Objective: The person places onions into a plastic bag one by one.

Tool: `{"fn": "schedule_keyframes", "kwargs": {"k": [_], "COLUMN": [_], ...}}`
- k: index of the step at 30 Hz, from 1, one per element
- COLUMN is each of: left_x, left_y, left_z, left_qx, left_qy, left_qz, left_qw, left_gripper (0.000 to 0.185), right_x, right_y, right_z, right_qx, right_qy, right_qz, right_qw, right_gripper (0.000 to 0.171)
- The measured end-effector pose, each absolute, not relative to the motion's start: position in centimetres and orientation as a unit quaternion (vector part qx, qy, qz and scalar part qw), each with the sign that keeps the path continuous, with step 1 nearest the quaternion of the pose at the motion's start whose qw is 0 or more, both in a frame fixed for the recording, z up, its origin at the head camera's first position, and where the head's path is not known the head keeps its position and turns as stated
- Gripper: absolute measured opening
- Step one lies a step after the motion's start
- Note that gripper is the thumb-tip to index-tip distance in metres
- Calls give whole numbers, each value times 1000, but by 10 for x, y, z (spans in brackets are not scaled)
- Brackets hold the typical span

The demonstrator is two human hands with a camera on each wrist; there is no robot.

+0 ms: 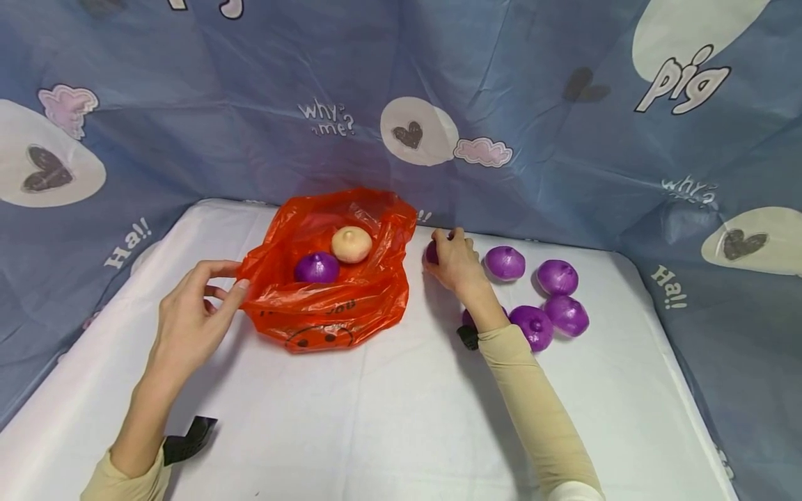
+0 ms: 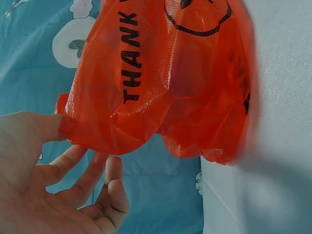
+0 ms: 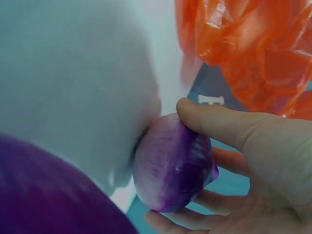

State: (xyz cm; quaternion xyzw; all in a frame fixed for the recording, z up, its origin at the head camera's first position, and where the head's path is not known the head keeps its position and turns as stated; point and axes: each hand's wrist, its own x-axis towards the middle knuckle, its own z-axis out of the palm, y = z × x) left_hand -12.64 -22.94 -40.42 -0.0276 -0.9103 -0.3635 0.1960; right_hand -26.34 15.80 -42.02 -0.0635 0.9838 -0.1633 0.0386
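White table [image 1: 388,410] before a blue printed backdrop [image 1: 564,139]: orange bag [image 1: 332,278], holding one purple and one pale onion, its edge pinched by the left hand [image 1: 188,316]; right of the bag, the right hand [image 1: 454,261] grips a purple onion [image 3: 173,170], four more beyond.

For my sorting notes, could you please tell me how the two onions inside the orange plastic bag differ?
The purple onion is dark violet and lies nearer the bag's front edge; the pale beige onion is cream-coloured and sits behind it, to its right. The beige one looks slightly larger. Both are round and rest inside the orange plastic bag, touched by neither hand.
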Motion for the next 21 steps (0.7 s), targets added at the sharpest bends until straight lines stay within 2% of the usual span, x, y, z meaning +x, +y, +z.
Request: {"fn": "schedule_keyframes", "kwargs": {"k": [13,21], "left_x": [-128,-127], "left_y": [-227,-229], "left_z": [-407,-407], "left_qx": [-30,-25], "left_qy": [-910,-911], "left_qz": [-364,-364], "left_qw": [195,193], "left_gripper": [32,33], "right_x": [-260,-256], "right_y": [161,158], "right_z": [-404,-398], "right_qx": [-74,-88], "right_qy": [981,981], "right_qz": [-177,-172], "right_qw": [33,8], "right_gripper": [62,60]}}
